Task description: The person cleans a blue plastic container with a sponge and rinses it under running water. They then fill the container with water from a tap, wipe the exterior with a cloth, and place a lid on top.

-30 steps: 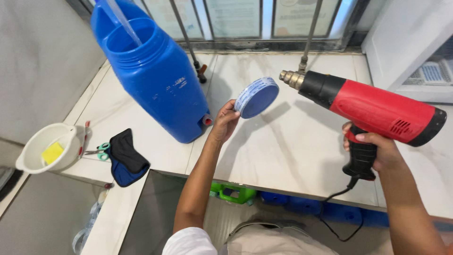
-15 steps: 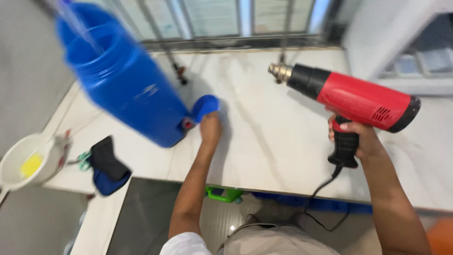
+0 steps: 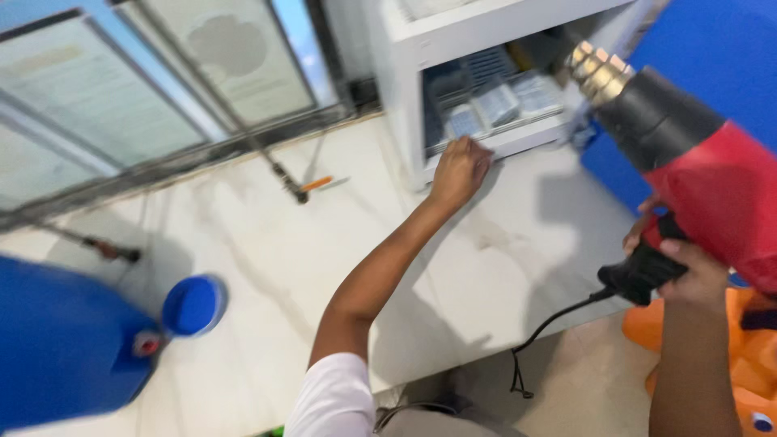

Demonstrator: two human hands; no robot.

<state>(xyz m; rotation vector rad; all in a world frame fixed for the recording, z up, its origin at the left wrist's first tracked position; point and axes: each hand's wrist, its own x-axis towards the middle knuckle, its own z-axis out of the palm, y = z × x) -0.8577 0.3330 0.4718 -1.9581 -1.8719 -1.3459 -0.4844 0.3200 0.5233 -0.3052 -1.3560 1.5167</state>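
My right hand [image 3: 678, 267] grips the black handle of a red heat gun [image 3: 688, 166], its metal nozzle pointing up and left near the white shelf unit [image 3: 453, 81]. My left hand [image 3: 460, 170] reaches far across the white marble counter [image 3: 267, 243] and rests at the lower edge of the shelf unit's open compartment, fingers curled; whether it holds anything is hidden. A round blue lid [image 3: 193, 305] lies flat on the counter beside the big blue plastic drum [image 3: 65, 348] at lower left.
Small clear boxes [image 3: 502, 101] fill the shelf compartment. An orange-handled tool [image 3: 312, 184] lies by the window frame [image 3: 162, 154]. The gun's black cord [image 3: 542, 332] hangs over the counter edge. An orange object [image 3: 745, 356] sits at lower right, a blue panel [image 3: 712, 48] behind.
The view swung right. My left hand let go of the blue lid, which now lies by the drum, and reached to the shelf unit. The heat gun stays in my right hand.
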